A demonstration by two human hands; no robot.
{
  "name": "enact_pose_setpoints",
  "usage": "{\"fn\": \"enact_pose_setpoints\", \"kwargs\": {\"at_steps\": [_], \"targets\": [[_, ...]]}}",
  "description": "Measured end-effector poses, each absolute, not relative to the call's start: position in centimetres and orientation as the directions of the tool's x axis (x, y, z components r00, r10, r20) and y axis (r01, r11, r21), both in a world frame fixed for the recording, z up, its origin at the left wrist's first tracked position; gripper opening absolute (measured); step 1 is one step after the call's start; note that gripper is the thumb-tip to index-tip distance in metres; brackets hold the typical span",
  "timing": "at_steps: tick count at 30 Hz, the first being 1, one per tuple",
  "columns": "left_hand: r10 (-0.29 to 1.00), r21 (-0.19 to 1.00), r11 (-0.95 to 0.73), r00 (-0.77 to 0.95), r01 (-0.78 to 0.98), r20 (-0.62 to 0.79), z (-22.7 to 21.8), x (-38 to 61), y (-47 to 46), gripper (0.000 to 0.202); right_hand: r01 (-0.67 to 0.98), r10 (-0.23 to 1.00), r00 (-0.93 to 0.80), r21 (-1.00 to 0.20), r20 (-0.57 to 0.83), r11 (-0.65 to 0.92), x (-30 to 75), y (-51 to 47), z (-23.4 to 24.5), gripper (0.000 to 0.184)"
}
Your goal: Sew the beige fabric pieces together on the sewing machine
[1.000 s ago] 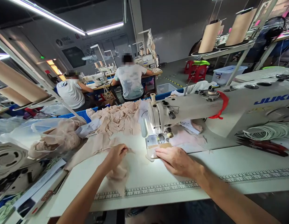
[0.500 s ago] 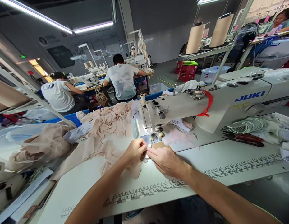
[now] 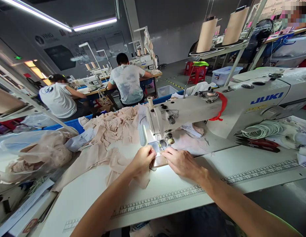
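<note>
My left hand (image 3: 144,158) is closed in a pinch at the left front of the needle plate, on thin beige fabric (image 3: 142,179) that hangs below it over the table. To the right of the presser foot, my right hand (image 3: 181,160) is also closed, fingertips together on the fabric's edge, which they largely hide. A beige patch (image 3: 161,161) shows between the hands. Just beyond the fingers stands the needle end of the white sewing machine (image 3: 159,121), its lamp lighting the metal plate (image 3: 153,147).
Crumpled beige fabric pieces (image 3: 118,123) cover the table's back left, beside a plastic bag (image 3: 41,154). Red-handled scissors (image 3: 263,144) and a coil of pale cord (image 3: 263,130) lie right. A printed ruler (image 3: 172,197) runs along the front edge. Thread cones (image 3: 206,34) stand behind; people sew farther off.
My right hand has moved slightly right and away from me, apart from the left hand, uncovering the beige patch between them. My left hand stays nearly in place.
</note>
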State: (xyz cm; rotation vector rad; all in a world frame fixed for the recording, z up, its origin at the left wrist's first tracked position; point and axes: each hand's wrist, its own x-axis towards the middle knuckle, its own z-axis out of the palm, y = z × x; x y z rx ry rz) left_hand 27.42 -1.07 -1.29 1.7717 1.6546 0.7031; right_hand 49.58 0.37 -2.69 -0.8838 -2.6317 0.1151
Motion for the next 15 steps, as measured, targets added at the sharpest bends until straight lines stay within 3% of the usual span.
{"fn": "enact_pose_setpoints", "kwargs": {"at_steps": [11, 15], "targets": [[0.997, 0.738, -0.046, 0.077, 0.673, -0.009, -1.7, 27.4, -1.0, 0.011, 0.589, 0.590, -0.775, -0.079, 0.225, 0.804, 48.3, 0.1, -2.2, 0.031], [0.997, 0.611, -0.070, 0.076, 0.788, 0.016, -1.3, 27.4, -1.4, 0.010, 0.580, 0.571, -0.794, -0.026, 0.208, 0.814, 48.0, -0.2, -2.1, 0.029]]}}
